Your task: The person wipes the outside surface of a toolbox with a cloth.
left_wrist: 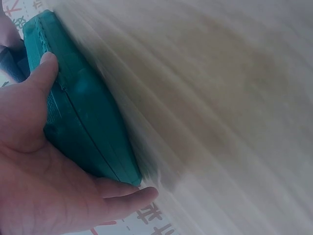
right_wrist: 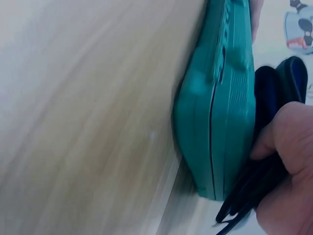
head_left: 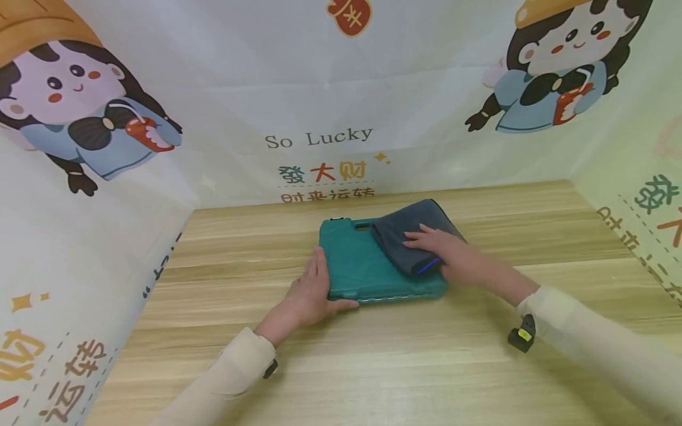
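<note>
A teal plastic case, closed and lying flat on the table, has a slot-like handle opening at its far edge. My left hand spans its near left corner, fingers straight along the left side and thumb along the front edge. In the left wrist view the thumb lies by the case's seam. On the case's right part is a folded dark grey cloth with a blue edge. My right hand rests over the cloth, fingers spread on top; the right wrist view shows its thumb tucked against the folds.
The wood-grain table runs back to a printed white backdrop, which also hangs along both sides. A small black device is strapped at the right wrist, and another at the left.
</note>
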Demonstrator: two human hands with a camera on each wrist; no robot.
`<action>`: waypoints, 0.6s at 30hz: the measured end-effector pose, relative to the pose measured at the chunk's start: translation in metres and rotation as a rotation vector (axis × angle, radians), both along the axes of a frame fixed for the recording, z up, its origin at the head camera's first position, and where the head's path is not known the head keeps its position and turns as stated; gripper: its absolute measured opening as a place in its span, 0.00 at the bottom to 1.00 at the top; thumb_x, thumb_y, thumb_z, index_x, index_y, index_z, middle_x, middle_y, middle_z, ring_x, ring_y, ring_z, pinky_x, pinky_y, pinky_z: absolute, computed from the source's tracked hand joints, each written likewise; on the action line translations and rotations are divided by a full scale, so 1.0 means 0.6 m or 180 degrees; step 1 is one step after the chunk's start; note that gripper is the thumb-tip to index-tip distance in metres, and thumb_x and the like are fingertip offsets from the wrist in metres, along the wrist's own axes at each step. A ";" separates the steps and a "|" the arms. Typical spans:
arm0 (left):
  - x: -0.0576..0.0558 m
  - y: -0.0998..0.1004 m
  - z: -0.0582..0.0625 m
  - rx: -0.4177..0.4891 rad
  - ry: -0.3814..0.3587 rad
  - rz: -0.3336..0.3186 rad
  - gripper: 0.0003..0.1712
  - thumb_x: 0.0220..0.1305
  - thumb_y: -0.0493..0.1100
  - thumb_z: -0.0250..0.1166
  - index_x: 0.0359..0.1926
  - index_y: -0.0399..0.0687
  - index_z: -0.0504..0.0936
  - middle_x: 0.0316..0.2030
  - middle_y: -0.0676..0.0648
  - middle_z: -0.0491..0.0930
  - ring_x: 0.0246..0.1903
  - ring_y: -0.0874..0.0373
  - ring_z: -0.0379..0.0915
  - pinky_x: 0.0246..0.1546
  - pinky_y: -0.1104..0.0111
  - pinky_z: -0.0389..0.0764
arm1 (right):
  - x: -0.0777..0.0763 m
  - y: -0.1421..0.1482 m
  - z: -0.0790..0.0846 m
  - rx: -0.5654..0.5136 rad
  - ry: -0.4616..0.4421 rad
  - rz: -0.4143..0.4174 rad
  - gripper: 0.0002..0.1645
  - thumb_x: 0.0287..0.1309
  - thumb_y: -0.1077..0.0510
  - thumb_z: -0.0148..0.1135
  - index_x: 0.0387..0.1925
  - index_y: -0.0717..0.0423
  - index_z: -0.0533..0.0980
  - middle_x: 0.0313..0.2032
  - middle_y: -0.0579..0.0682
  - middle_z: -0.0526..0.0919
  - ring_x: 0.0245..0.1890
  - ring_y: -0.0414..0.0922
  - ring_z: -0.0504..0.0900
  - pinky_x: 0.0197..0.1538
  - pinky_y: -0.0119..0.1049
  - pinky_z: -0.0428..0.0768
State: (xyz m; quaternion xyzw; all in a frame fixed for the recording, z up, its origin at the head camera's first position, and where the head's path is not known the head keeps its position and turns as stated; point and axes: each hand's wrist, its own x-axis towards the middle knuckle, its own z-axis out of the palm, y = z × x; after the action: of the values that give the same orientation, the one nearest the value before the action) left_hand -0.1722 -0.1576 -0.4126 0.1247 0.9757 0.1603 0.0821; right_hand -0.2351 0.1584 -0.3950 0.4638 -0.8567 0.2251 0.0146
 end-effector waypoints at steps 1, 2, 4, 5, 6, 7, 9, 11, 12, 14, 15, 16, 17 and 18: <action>0.000 0.000 -0.001 0.0013 0.0004 0.0001 0.73 0.44 0.77 0.57 0.68 0.35 0.26 0.70 0.36 0.32 0.67 0.46 0.35 0.57 0.47 0.59 | 0.005 -0.001 -0.001 0.0024 0.0046 -0.0061 0.48 0.31 0.84 0.44 0.62 0.61 0.66 0.64 0.59 0.62 0.64 0.62 0.51 0.61 0.57 0.53; 0.000 0.000 -0.002 0.0013 0.0012 0.0001 0.73 0.44 0.77 0.57 0.68 0.35 0.26 0.70 0.36 0.32 0.67 0.46 0.36 0.57 0.47 0.59 | 0.009 -0.002 -0.001 0.0039 0.0084 -0.0114 0.47 0.32 0.84 0.44 0.62 0.61 0.66 0.64 0.59 0.62 0.64 0.62 0.52 0.61 0.57 0.53; 0.001 0.001 -0.002 0.0025 0.0026 0.0001 0.74 0.44 0.77 0.58 0.68 0.35 0.26 0.70 0.35 0.33 0.67 0.46 0.36 0.57 0.47 0.59 | 0.019 -0.005 -0.001 0.0063 0.0144 -0.0227 0.45 0.33 0.84 0.46 0.61 0.62 0.66 0.63 0.60 0.63 0.64 0.63 0.53 0.61 0.56 0.54; 0.001 0.001 -0.002 0.0026 0.0031 0.0000 0.73 0.44 0.77 0.58 0.68 0.35 0.26 0.70 0.35 0.33 0.67 0.46 0.37 0.56 0.47 0.60 | 0.023 -0.007 -0.001 0.0074 0.0162 -0.0283 0.45 0.33 0.83 0.47 0.61 0.62 0.66 0.63 0.60 0.63 0.63 0.63 0.53 0.61 0.56 0.55; 0.001 0.001 -0.003 0.0030 0.0037 -0.0001 0.74 0.44 0.77 0.58 0.68 0.35 0.27 0.69 0.35 0.33 0.67 0.46 0.37 0.56 0.47 0.60 | 0.028 -0.009 -0.001 0.0075 0.0166 -0.0333 0.44 0.34 0.83 0.48 0.61 0.63 0.67 0.63 0.60 0.63 0.63 0.64 0.53 0.61 0.56 0.55; 0.001 0.001 -0.003 0.0030 0.0041 -0.0001 0.74 0.44 0.77 0.58 0.68 0.35 0.27 0.69 0.35 0.33 0.67 0.46 0.37 0.56 0.47 0.60 | 0.033 -0.012 0.000 0.0081 0.0170 -0.0383 0.44 0.34 0.83 0.49 0.60 0.63 0.67 0.63 0.60 0.63 0.63 0.64 0.53 0.60 0.56 0.55; 0.001 0.001 -0.003 0.0025 0.0040 -0.0005 0.74 0.44 0.77 0.58 0.68 0.34 0.27 0.69 0.35 0.33 0.67 0.46 0.37 0.56 0.47 0.60 | 0.042 -0.016 -0.001 0.0105 0.0164 -0.0469 0.44 0.34 0.82 0.50 0.61 0.63 0.67 0.63 0.60 0.63 0.63 0.64 0.53 0.60 0.57 0.56; 0.001 0.000 -0.002 0.0021 0.0033 -0.0004 0.74 0.44 0.77 0.58 0.68 0.34 0.27 0.69 0.35 0.33 0.67 0.46 0.37 0.56 0.46 0.60 | 0.049 -0.020 -0.003 0.0096 0.0179 -0.0507 0.43 0.35 0.82 0.50 0.60 0.63 0.67 0.63 0.60 0.63 0.63 0.65 0.53 0.59 0.59 0.56; 0.002 0.000 -0.001 0.0026 0.0024 0.0000 0.74 0.43 0.77 0.58 0.68 0.34 0.27 0.69 0.35 0.33 0.67 0.46 0.36 0.56 0.46 0.60 | 0.052 -0.021 -0.004 0.0082 0.0178 -0.0514 0.43 0.34 0.82 0.49 0.60 0.63 0.67 0.63 0.60 0.63 0.63 0.65 0.53 0.59 0.60 0.56; 0.002 0.000 0.000 0.0025 0.0020 0.0001 0.74 0.44 0.77 0.58 0.68 0.34 0.27 0.69 0.35 0.32 0.67 0.46 0.36 0.56 0.46 0.60 | 0.057 -0.021 -0.007 0.0061 0.0186 -0.0511 0.44 0.34 0.83 0.47 0.61 0.63 0.67 0.63 0.60 0.63 0.63 0.64 0.52 0.59 0.61 0.56; 0.002 0.000 0.000 0.0027 0.0019 0.0001 0.74 0.44 0.77 0.58 0.68 0.34 0.27 0.69 0.35 0.32 0.67 0.46 0.36 0.56 0.47 0.60 | 0.059 -0.021 -0.009 0.0052 0.0189 -0.0500 0.44 0.33 0.83 0.46 0.61 0.63 0.67 0.63 0.59 0.63 0.63 0.64 0.52 0.59 0.61 0.56; 0.002 0.000 0.000 0.0025 0.0018 0.0001 0.74 0.44 0.77 0.58 0.68 0.34 0.27 0.69 0.35 0.32 0.67 0.46 0.36 0.56 0.47 0.60 | 0.061 -0.020 -0.010 0.0040 0.0194 -0.0485 0.45 0.33 0.83 0.45 0.61 0.63 0.67 0.63 0.59 0.64 0.64 0.64 0.52 0.59 0.61 0.55; 0.002 0.000 0.000 0.0024 0.0024 -0.0002 0.74 0.44 0.77 0.58 0.68 0.34 0.27 0.69 0.35 0.32 0.67 0.46 0.36 0.56 0.47 0.60 | 0.063 -0.018 -0.011 0.0039 0.0201 -0.0464 0.46 0.32 0.83 0.45 0.61 0.62 0.67 0.63 0.59 0.64 0.64 0.63 0.52 0.60 0.60 0.55; 0.002 -0.001 -0.001 0.0024 0.0028 -0.0004 0.74 0.44 0.77 0.58 0.68 0.34 0.27 0.69 0.35 0.32 0.67 0.46 0.36 0.56 0.47 0.60 | 0.065 -0.017 -0.012 0.0031 0.0198 -0.0443 0.46 0.32 0.83 0.44 0.61 0.61 0.67 0.63 0.58 0.64 0.64 0.62 0.52 0.60 0.59 0.54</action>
State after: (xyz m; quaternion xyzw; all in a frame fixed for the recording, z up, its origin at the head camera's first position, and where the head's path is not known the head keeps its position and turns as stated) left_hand -0.1712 -0.1579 -0.4129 0.1263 0.9754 0.1633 0.0774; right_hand -0.1963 0.1483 -0.4022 0.4100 -0.8871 0.2049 0.0546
